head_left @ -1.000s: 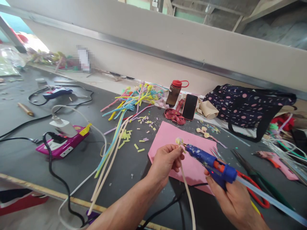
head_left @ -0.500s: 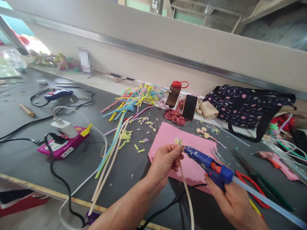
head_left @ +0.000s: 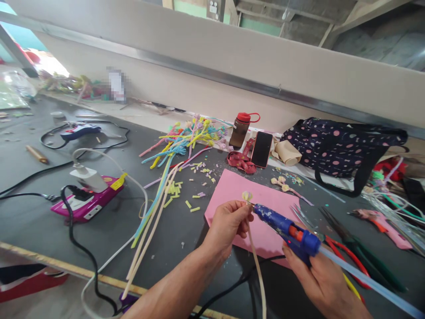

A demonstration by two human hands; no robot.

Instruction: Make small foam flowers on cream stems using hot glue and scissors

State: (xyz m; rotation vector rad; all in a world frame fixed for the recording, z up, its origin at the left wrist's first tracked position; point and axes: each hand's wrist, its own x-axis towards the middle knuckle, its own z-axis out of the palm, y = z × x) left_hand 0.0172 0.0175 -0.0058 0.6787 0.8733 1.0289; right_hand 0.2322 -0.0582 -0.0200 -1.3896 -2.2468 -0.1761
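Observation:
My left hand (head_left: pixel 230 223) pinches a long cream stem (head_left: pixel 257 266) near its upper end; the stem hangs down past the front of the table. A small round flower bud (head_left: pixel 246 195) in pale yellow and lilac tops it, just above my fingertips. In my right hand (head_left: pixel 318 274) is a blue hot glue gun (head_left: pixel 282 223), fingers wrapped round its handle. Its nozzle points left and reaches my left fingertips, just under the bud. A translucent glue stick (head_left: pixel 368 279) sticks out of the gun's back. Beneath both hands lies a pink sheet (head_left: pixel 226 195).
Pliers (head_left: pixel 358 252) and a pink-handled cutter (head_left: pixel 381 226) lie at right. Behind stand a bottle (head_left: pixel 239 130), a phone (head_left: pixel 262 149) and a patterned bag (head_left: pixel 338 150). Coloured stems (head_left: pixel 195 135), cut bits (head_left: pixel 174 190) and a magenta power strip (head_left: pixel 96 201) with cables spread leftward.
Both hands stay almost in place, still holding the stem and the glue gun. The bud has turned slightly, and the gun has shifted a little to the left.

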